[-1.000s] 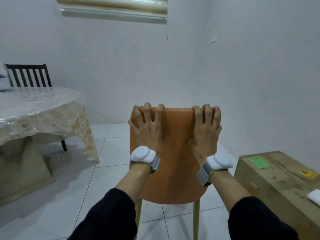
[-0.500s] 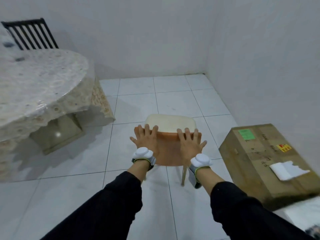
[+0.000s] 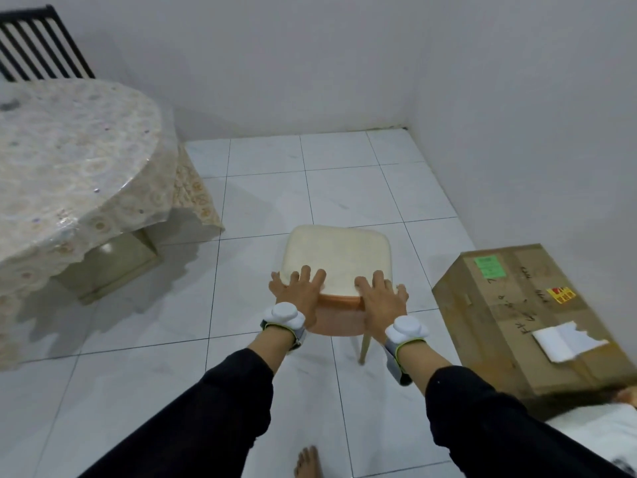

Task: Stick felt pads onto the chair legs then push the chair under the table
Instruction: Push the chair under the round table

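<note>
**Inspector A:** Beneath both hands stands the chair [image 3: 339,270], upright on the white tiled floor [image 3: 138,374]. State of the grip?

**Inspector B:** Left hand [image 3: 298,293] and right hand [image 3: 381,296] lie side by side on the top of the orange backrest, fingers spread and hooked over its edge toward the cream seat. Both grips clamp the backrest.

**Inspector A:** Position relative to the grip?

**Inspector B:** The desk [image 3: 76,167], under a patterned cloth, sits well apart to the left of the left hand; the chair is not under it. A cardboard box [image 3: 524,319] stands near, right of the right hand, with white paper [image 3: 565,339] on top.

**Inspector A:** Felt pads?

**Inspector B:** One rear leg shows below the grip; its foot is too small to judge, possibly padded.
</note>
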A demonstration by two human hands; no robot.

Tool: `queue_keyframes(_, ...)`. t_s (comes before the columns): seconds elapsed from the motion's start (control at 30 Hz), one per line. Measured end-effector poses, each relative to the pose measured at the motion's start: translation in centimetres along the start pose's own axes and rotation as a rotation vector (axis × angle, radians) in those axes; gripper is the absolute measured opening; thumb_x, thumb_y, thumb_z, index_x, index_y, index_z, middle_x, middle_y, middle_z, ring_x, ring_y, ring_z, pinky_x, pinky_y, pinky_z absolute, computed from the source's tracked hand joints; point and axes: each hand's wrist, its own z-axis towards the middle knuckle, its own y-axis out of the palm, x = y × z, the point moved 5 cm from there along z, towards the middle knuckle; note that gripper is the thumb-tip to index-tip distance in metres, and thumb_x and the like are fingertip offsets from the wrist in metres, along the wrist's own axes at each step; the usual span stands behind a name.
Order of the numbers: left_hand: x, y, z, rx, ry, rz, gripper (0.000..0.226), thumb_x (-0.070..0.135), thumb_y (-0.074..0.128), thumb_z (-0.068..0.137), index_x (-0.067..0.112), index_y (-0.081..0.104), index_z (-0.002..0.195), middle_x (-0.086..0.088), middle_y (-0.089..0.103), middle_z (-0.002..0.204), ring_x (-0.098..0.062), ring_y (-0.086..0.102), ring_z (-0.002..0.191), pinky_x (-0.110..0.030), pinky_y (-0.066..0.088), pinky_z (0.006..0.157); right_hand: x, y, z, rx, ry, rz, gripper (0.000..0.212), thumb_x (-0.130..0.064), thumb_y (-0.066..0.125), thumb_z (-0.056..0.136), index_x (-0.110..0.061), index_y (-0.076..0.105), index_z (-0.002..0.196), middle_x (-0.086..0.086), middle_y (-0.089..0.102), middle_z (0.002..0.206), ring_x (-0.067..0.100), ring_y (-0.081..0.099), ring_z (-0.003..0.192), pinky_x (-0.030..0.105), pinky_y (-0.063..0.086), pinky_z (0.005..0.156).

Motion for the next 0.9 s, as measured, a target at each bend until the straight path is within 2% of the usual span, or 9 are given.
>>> queue_keyframes(0.13, 0.2, 0.4, 2.5, -0.156, 0.147, 0.023, 0.072, 0.01, 0.071, 0.071, 0.021, 0.039, 0.135, -0.006, 0.054, 0.127, -0.029, 0.051, 0.119, -0.051, 0.033, 0.104, -0.4, 0.2, 1.5, -0.07, -0.081, -0.05, 0.058, -0.008, 0.057, 0.073, -0.022, 0.042, 0.128, 0.005, 0.054, 0.116, 0.029, 0.054, 0.105, 0.045, 0.036, 0.093)
queue_keyframes(0.2, 0.4, 0.4, 2.9, -0.127, 0.206, 0.054, 0.066, 0.007, 0.067, 0.077, 0.019, 0.042, 0.137, -0.006, 0.06, 0.125, -0.029, 0.059, 0.114, -0.04, 0.04, 0.091, -0.5, 0.0, 1.8, -0.084, -0.1, -0.057, 0.054, -0.009, 0.056, 0.076, -0.022, 0.044, 0.127, 0.003, 0.059, 0.113, 0.029, 0.056, 0.105, 0.044, 0.038, 0.09)
queue_keyframes(0.27, 0.3, 0.5, 3.2, -0.096, 0.234, 0.068, 0.056, 0.004, 0.063, 0.078, 0.018, 0.049, 0.131, -0.007, 0.064, 0.118, -0.029, 0.062, 0.108, -0.036, 0.037, 0.079, -0.6, 0.1, 2.1, -0.088, -0.092, -0.057, 0.05, -0.01, 0.056, 0.077, -0.023, 0.045, 0.125, 0.002, 0.06, 0.111, 0.028, 0.057, 0.104, 0.044, 0.038, 0.088)
queue_keyframes(0.4, 0.1, 0.3, 2.9, -0.058, 0.201, 0.045, 0.044, 0.005, 0.065, 0.074, 0.02, 0.06, 0.116, -0.007, 0.069, 0.104, -0.029, 0.067, 0.096, -0.035, 0.04, 0.076, -1.0, 0.1, 1.3, -0.023, -0.036, -0.061, 0.045, -0.006, 0.051, 0.079, -0.025, 0.047, 0.12, 0.0, 0.06, 0.107, 0.027, 0.056, 0.101, 0.044, 0.035, 0.085)
queue_keyframes(0.53, -0.7, 0.2, 1.3, -0.094, 0.127, -0.036, 0.031, 0.0, 0.063, 0.072, 0.016, 0.066, 0.098, -0.009, 0.068, 0.096, -0.031, 0.067, 0.087, -0.033, 0.037, 0.065, -2.4, 0.5, 0.0, -0.021, -0.06, -0.041, 0.042, -0.004, 0.051, 0.079, -0.025, 0.046, 0.115, -0.001, 0.059, 0.104, 0.027, 0.054, 0.099, 0.044, 0.035, 0.081)
queue_keyframes(0.63, -2.0, 0.5, -0.9, -0.116, 0.059, -0.064, 0.026, -0.001, 0.062, 0.07, 0.015, 0.069, 0.089, -0.01, 0.069, 0.094, -0.03, 0.069, 0.084, -0.034, 0.046, 0.064, -4.1, 1.0, -1.9, -0.017, -0.103, -0.054, 0.045, -0.004, 0.053, 0.077, -0.025, 0.045, 0.116, -0.001, 0.059, 0.104, 0.027, 0.053, 0.1, 0.044, 0.035, 0.08)
queue_keyframes(0.7, -2.9, 0.8, -2.4, -0.105, 0.03, -0.079, 0.031, -0.002, 0.061, 0.072, 0.015, 0.071, 0.096, -0.011, 0.07, 0.098, -0.031, 0.069, 0.086, -0.035, 0.05, 0.067, -5.3, 1.3, -3.1, 0.002, -0.158, -0.068, 0.05, -0.004, 0.056, 0.074, -0.026, 0.043, 0.117, -0.002, 0.059, 0.104, 0.027, 0.053, 0.1, 0.042, 0.033, 0.078)
queue_keyframes(0.8, -4.3, 1.7, -4.6, -0.085, -0.016, -0.104, 0.045, -0.001, 0.061, 0.076, 0.016, 0.068, 0.117, -0.013, 0.069, 0.109, -0.034, 0.068, 0.096, -0.036, 0.049, 0.074, -6.9, 1.7, -4.6, 0.021, -0.219, -0.082, 0.051, -0.007, 0.06, 0.074, -0.027, 0.043, 0.117, -0.003, 0.059, 0.102, 0.026, 0.054, 0.098, 0.039, 0.027, 0.073)
queue_keyframes(0.9, -5.5, 2.5, -7.4, -0.101, -0.067, -0.113, 0.042, -0.001, 0.061, 0.076, 0.017, 0.069, 0.114, -0.012, 0.069, 0.108, -0.034, 0.068, 0.096, -0.037, 0.051, 0.075, -8.6, 2.4, -6.1, 0.021, -0.266, -0.066, 0.043, -0.01, 0.059, 0.076, -0.027, 0.047, 0.114, -0.002, 0.062, 0.099, 0.027, 0.057, 0.095, 0.039, 0.033, 0.077)
